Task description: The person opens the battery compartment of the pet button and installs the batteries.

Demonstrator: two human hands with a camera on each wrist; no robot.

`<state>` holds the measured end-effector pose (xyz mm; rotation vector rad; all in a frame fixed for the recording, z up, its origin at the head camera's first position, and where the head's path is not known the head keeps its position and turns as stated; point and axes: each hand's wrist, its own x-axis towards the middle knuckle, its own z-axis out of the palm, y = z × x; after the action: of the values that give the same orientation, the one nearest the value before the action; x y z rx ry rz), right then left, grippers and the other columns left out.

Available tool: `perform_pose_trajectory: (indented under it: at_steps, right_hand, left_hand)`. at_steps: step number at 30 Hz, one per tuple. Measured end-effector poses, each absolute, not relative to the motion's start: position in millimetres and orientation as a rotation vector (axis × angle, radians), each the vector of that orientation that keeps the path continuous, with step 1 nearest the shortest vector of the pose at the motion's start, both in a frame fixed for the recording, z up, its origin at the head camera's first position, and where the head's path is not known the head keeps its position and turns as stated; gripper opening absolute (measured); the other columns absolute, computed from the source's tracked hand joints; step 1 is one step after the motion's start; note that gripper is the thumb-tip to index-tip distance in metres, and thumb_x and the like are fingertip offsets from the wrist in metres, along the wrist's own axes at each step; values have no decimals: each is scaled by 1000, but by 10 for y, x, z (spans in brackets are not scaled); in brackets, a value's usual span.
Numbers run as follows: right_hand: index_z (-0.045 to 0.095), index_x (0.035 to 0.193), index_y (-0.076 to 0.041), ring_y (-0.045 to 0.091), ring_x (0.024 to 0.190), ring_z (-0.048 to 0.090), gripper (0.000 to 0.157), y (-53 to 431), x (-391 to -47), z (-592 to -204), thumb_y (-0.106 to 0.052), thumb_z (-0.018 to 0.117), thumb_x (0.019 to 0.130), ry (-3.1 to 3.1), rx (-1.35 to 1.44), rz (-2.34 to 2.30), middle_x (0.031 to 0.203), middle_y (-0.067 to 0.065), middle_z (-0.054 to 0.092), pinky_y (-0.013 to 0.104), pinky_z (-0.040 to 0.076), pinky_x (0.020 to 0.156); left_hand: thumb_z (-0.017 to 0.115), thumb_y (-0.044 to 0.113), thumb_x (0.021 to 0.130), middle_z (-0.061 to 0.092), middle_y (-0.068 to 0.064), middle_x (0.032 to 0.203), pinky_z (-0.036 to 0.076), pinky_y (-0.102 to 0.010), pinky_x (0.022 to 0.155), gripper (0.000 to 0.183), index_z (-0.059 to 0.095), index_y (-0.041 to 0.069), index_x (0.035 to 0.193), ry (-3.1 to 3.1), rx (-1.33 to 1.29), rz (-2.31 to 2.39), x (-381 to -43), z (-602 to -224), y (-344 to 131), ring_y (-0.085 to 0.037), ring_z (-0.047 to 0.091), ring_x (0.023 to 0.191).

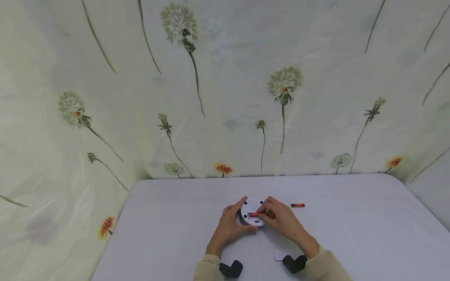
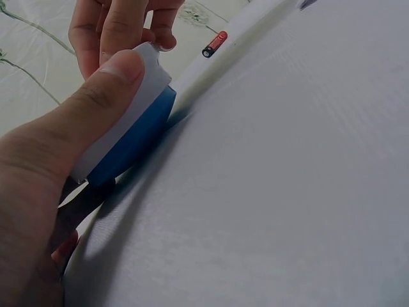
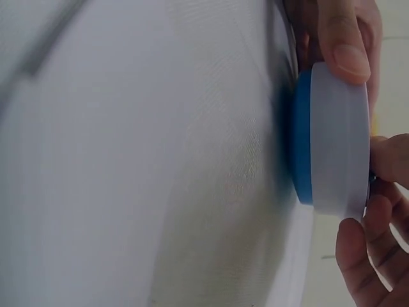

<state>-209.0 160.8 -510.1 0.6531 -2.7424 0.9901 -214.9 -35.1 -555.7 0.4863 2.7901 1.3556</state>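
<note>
A round device, white with a blue underside, lies with its dotted speaker holes, small dark feet and battery compartment facing up. My left hand grips it from the left, fingers at the far rim and thumb along the near edge. A red battery lies lengthwise at the compartment, and my right hand pinches its right end. In the left wrist view the left thumb presses the white side wall above the blue part. From the right wrist view, the right fingertips are right at the device's face, with the battery mostly hidden.
A second battery, red with a dark end, lies on the white table to the right of the device. A pale flat piece lies near the right wrist's black camera mount. A flower-printed sheet hangs behind the table.
</note>
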Motion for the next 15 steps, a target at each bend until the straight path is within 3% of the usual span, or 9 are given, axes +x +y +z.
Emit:
perform_pose_trajectory:
  at_steps: [15]
  right_hand:
    - [66, 79, -26, -4, 60, 43, 10, 1538, -2082, -5027, -20, 72, 72, -2717, 712, 646, 74, -16, 47, 12, 38, 54]
  left_hand:
    - [68, 64, 54, 41, 14, 135, 36, -43, 97, 94, 24, 44, 135, 2808, 506, 1374, -2157, -5569, -344, -17, 40, 119]
